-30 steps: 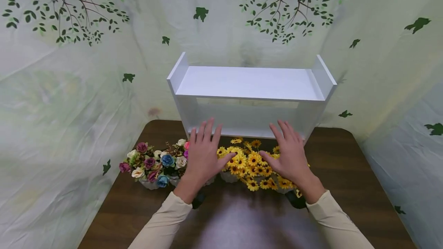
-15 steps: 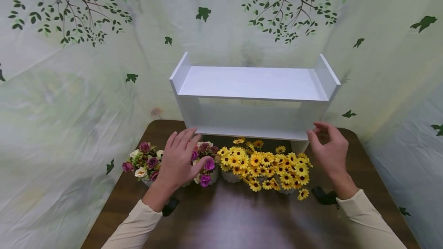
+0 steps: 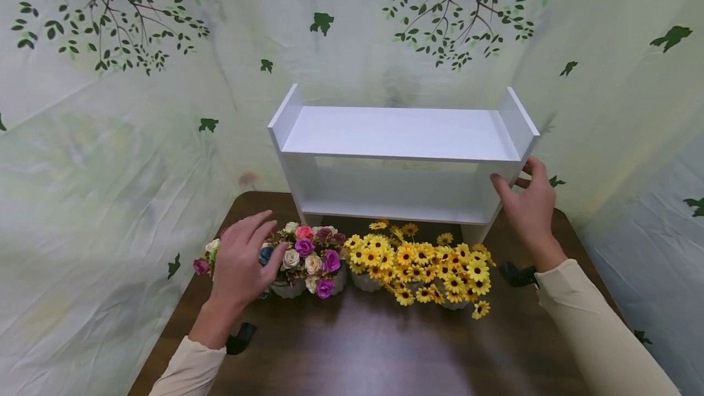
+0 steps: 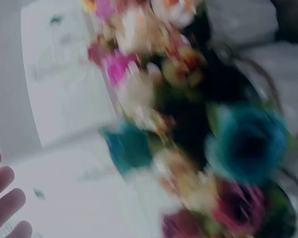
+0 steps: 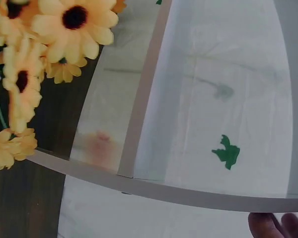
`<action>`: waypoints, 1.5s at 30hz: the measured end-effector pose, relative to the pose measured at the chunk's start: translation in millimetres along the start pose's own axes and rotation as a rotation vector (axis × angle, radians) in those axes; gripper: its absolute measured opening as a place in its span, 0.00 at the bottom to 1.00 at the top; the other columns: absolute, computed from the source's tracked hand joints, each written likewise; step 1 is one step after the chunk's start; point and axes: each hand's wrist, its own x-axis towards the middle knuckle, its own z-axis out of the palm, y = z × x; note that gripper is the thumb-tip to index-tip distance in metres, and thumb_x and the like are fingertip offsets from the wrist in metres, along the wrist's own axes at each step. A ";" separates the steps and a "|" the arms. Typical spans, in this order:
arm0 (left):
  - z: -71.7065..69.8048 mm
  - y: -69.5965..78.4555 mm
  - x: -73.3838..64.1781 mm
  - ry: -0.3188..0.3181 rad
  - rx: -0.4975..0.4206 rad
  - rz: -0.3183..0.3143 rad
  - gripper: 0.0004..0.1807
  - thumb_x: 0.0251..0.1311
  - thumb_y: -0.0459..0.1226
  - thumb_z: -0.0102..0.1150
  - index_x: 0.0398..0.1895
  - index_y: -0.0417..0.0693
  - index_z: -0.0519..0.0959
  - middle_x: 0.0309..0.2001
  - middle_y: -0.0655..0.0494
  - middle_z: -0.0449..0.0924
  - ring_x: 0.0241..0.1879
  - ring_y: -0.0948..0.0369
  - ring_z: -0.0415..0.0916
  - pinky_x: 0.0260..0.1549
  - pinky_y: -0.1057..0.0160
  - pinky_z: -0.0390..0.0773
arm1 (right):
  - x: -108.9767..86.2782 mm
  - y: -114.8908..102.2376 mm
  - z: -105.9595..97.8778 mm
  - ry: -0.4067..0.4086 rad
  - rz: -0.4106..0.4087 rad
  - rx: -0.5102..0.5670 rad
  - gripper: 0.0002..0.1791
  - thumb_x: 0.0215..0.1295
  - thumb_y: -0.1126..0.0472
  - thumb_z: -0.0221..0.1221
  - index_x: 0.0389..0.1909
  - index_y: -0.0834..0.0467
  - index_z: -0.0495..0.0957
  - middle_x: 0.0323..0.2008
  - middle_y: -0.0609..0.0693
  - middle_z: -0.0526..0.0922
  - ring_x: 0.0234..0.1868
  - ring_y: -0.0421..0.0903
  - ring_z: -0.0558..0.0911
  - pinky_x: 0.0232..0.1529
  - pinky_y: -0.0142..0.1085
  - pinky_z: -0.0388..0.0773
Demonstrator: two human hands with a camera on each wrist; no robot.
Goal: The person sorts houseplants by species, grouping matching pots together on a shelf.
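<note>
A white two-tier shelf [image 3: 396, 133] stands at the back of a brown wooden table [image 3: 385, 347]. My right hand [image 3: 530, 206] is at its right side panel, thumb overlapping the panel's front and fingers by the outer face. In the right wrist view, fingertips [image 5: 265, 225] show right at the panel's outer edge. Over the pots of coloured artificial roses [image 3: 308, 255] at left, my left hand [image 3: 242, 261] has spread, relaxed fingers and holds nothing. It hides part of the leftmost roses. Blurred blue, cream and purple roses [image 4: 248, 144] fill the left wrist view.
Yellow daisy-like flowers [image 3: 418, 261] in grey pots stand in front of the shelf, beside the roses. A pale cloth backdrop [image 3: 110, 170] printed with leaves and branches surrounds the table. Dark wrist straps hang under both wrists.
Both hands have moved apart from above the flowers. The left went left and slightly down over the roses; the right went right and up to the shelf's side panel.
</note>
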 end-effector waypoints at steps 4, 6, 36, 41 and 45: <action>-12.2 -18.5 -18.2 0.070 -0.011 -0.110 0.24 0.61 0.47 0.60 0.47 0.33 0.82 0.53 0.38 0.82 0.51 0.41 0.78 0.50 0.38 0.75 | 5.0 2.9 1.8 0.043 -0.059 0.003 0.30 0.68 0.54 0.60 0.68 0.59 0.67 0.63 0.60 0.77 0.55 0.61 0.82 0.52 0.60 0.80; -17.8 -28.0 -28.8 0.087 0.003 -0.160 0.24 0.61 0.47 0.60 0.47 0.33 0.82 0.53 0.37 0.82 0.50 0.40 0.78 0.50 0.38 0.74 | 5.2 4.4 0.7 0.063 -0.066 0.007 0.28 0.69 0.56 0.59 0.67 0.58 0.68 0.63 0.59 0.78 0.55 0.62 0.83 0.53 0.60 0.79; 43.2 -84.9 -162.5 -0.360 -0.511 -1.231 0.52 0.57 0.27 0.60 0.79 0.40 0.38 0.77 0.31 0.45 0.76 0.36 0.46 0.72 0.34 0.51 | 12.5 3.1 -2.0 -0.100 -0.004 -0.067 0.24 0.68 0.60 0.57 0.62 0.66 0.70 0.56 0.67 0.80 0.52 0.65 0.82 0.51 0.61 0.80; 53.0 -82.4 -160.7 -0.303 -0.548 -1.161 0.54 0.54 0.28 0.65 0.79 0.43 0.41 0.76 0.33 0.50 0.76 0.38 0.47 0.73 0.35 0.48 | 11.9 3.8 1.3 -0.039 -0.003 -0.043 0.26 0.68 0.58 0.59 0.64 0.63 0.70 0.59 0.65 0.80 0.54 0.65 0.83 0.51 0.61 0.80; 59.8 -81.6 -157.1 -0.252 -0.530 -1.142 0.52 0.53 0.27 0.65 0.78 0.45 0.45 0.74 0.38 0.55 0.74 0.44 0.52 0.75 0.41 0.51 | 11.8 6.3 2.2 -0.002 -0.055 -0.090 0.24 0.68 0.60 0.59 0.62 0.66 0.71 0.56 0.67 0.81 0.51 0.65 0.84 0.50 0.61 0.80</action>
